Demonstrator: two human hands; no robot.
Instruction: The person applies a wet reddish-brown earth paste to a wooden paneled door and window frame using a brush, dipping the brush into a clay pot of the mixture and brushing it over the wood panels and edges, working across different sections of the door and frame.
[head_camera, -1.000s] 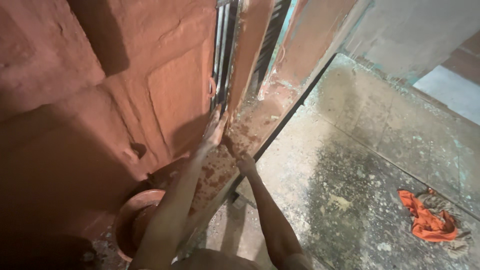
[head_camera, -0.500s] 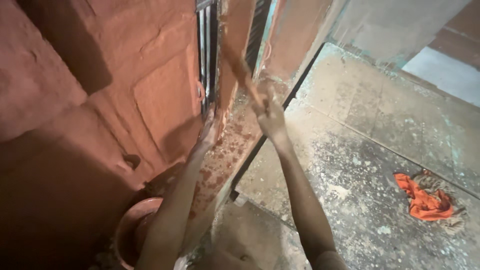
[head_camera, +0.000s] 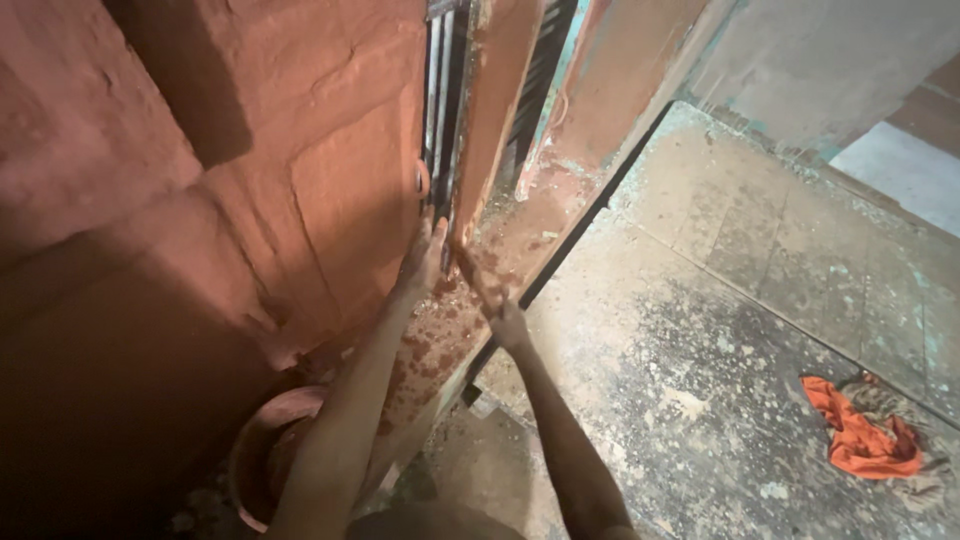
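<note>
- The red-brown wall (head_camera: 300, 170) fills everything to the left of my hands; it looks rigid and rough, coated in a reddish wash that may be wet, so I judge it slick to the touch and not something to grip, only to press against.
- The window frame post (head_camera: 495, 110), an upright painted strip, rises directly above both hands. I judge it stiff and fixed, with flaking paint; the narrow edges would be the place to take hold.
- The dark window bars (head_camera: 440, 110) stand just left of the post, above my left hand.
- The stained sill (head_camera: 520, 225) slopes down between my two hands, spattered red.
- The concrete floor (head_camera: 720, 330) lies to the right of my right hand, with an orange rag (head_camera: 860, 435) well apart from it.
- A round clay-coloured basin (head_camera: 262, 450) sits below, beside my left forearm.
- My left hand (head_camera: 425, 255) lies flat, fingers together, pressed on the wall at the post's foot, clamped on nothing.
- My right hand (head_camera: 505, 320) reaches up with fingers touching the sill; whether it grips a tool, I cannot tell.
</note>
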